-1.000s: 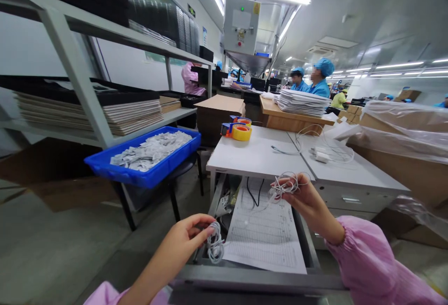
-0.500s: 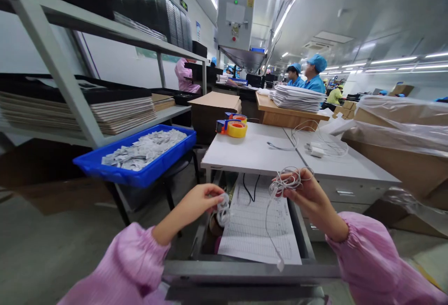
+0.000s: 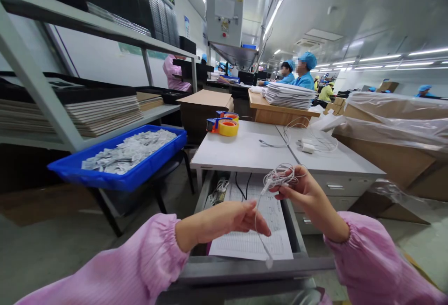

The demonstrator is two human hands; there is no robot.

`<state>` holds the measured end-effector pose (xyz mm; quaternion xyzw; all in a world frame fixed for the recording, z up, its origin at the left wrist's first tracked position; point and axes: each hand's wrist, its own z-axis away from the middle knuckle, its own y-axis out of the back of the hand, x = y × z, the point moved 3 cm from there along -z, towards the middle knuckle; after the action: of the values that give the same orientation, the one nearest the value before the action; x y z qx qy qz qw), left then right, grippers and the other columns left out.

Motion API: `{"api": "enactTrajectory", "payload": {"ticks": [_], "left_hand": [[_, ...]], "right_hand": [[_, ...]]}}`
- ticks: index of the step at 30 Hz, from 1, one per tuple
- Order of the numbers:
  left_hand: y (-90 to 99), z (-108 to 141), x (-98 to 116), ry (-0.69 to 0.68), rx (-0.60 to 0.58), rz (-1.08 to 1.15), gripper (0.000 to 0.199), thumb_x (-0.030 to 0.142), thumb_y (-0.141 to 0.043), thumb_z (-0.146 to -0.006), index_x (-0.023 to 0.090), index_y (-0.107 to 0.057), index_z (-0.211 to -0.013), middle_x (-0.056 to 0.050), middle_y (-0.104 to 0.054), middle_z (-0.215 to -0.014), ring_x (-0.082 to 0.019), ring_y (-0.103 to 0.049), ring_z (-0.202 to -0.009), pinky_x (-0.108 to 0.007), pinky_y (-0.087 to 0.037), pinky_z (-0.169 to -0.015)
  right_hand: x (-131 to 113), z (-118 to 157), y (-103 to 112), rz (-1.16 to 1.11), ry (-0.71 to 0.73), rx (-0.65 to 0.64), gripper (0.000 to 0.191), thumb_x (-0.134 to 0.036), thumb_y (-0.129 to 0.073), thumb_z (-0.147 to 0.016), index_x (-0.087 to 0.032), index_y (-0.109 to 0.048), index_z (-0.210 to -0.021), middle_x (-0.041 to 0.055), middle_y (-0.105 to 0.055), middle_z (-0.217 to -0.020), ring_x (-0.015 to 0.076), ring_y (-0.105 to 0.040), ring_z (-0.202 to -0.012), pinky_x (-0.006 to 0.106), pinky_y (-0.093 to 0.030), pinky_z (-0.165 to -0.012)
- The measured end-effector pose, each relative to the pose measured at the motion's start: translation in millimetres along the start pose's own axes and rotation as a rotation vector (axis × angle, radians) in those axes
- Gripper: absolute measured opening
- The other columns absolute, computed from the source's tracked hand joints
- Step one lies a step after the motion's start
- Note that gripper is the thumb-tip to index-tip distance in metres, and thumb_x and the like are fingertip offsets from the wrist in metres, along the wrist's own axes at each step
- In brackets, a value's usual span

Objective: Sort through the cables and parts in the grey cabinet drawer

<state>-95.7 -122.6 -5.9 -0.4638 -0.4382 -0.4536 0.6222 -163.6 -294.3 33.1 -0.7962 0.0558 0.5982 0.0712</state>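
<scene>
Cable [image 3: 279, 177], white and looped into a loose bundle, is pinched between the thumb and fingers of a worker's right hand [image 3: 304, 189], toward 4 o'clock in the view, over an open desk drawer [image 3: 238, 271]. A single strand drops from the bundle to a pale, blurred end by the drawer's front edge, at 5 o'clock. The left hand [image 3: 241, 216], between 5 and 6 o'clock, is loosely opened, thumb and fingers extended across the strand's line, with nothing seen in its grasp; whether strand and fingers touch cannot be told. Both arms wear pink sleeves [image 3: 154, 258] gathered at the wrist. Inside the drawer, a printed sheet [image 3: 241, 245] lies below the hands, a black cord [image 3: 241, 190] at its far end and a coiled white lead [image 3: 222, 185] in the drawer's 11 o'clock corner. On the white desktop [image 3: 217, 153], yellow tape rolls in dispensers [image 3: 228, 128] stand near the centre of the dial, and a plug adapter [image 3: 307, 146] lies at 3 o'clock. At 2 o'clock, co-workers in blue [image 3: 304, 80] appear beyond a stack of white packets [image 3: 289, 95]. At 9 o'clock, a blue tray [image 3: 119, 182] heaped with small packages [image 3: 129, 151] sits beside a grey rack [image 3: 49, 92]. Plastic-draped cartons [image 3: 381, 152] stand farther out at 3 o'clock.
</scene>
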Motion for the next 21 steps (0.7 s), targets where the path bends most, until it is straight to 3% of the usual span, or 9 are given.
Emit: {"api": "enactTrajectory", "payload": {"ticks": [4,9,12,16,19,21], "left_hand": [[1.5,6,0,0.072,-0.033,0.1,0.025,0.037,-0.066,-0.074,0.014,-0.067,-0.086,-0.01,-0.071,-0.095,-0.022,-0.067,-0.089,-0.034,-0.049,-0.083],[12.8,3,-1,0.053,0.112,0.165,0.019,0.027,-0.07,-0.067,0.016,-0.062,-0.08,-0.003,-0.066,-0.075,-0.02,-0.067,-0.073,-0.031,-0.052,-0.065],[11.5,1,4,0.04,0.077,0.129,0.031,0.019,-0.069,-0.06,0.018,-0.067,-0.091,0.0,-0.064,-0.074,-0.017,-0.064,-0.073,-0.028,-0.051,-0.067],[5.9,2,14,0.012,-0.026,-0.186,0.028,0.027,-0.071,-0.066,0.022,-0.072,-0.094,-0.001,-0.065,-0.086,-0.015,-0.059,-0.081,-0.027,-0.046,-0.079],[10.9,-1,19,-0.068,0.151,-0.538,0.021,0.035,-0.07,-0.07,0.024,-0.075,-0.087,-0.004,-0.064,-0.102,-0.021,-0.057,-0.099,-0.03,-0.041,-0.091],[16.0,-4,17,-0.069,0.27,-0.588,0.018,0.034,-0.07,-0.068,0.021,-0.074,-0.08,-0.005,-0.064,-0.103,-0.023,-0.058,-0.1,-0.032,-0.041,-0.092]], "right_hand": [[-4,0,12,-0.035,-0.074,0.072,0.039,-0.028,-0.076,-0.072,-0.023,-0.043,-0.093,0.0022,-0.071,-0.092,0.0194,-0.07,-0.088,0.029,-0.058,-0.067],[-5,3,21,-0.108,-0.189,0.09,0.033,-0.027,-0.073,-0.075,-0.021,-0.046,-0.092,0.0035,-0.072,-0.093,0.0195,-0.07,-0.091,0.028,-0.058,-0.07],[-2,1,24,-0.161,-0.247,0.111,0.028,-0.025,-0.075,-0.073,-0.019,-0.052,-0.089,0.0029,-0.072,-0.089,0.0189,-0.07,-0.088,0.025,-0.058,-0.067],[3,-4,30,-0.224,-0.307,0.135,0.02,-0.021,-0.075,-0.071,-0.016,-0.059,-0.082,0.003,-0.071,-0.085,0.0184,-0.07,-0.087,0.021,-0.058,-0.065],[5,-6,36,-0.263,-0.334,0.159,0.012,-0.017,-0.073,-0.072,-0.015,-0.063,-0.079,0.0018,-0.07,-0.084,0.0173,-0.07,-0.09,0.018,-0.058,-0.068],[6,-6,40,-0.301,-0.361,0.191,0.008,-0.013,-0.071,-0.073,-0.015,-0.064,-0.076,0.0011,-0.069,-0.083,0.0164,-0.069,-0.091,0.016,-0.058,-0.07]]}}
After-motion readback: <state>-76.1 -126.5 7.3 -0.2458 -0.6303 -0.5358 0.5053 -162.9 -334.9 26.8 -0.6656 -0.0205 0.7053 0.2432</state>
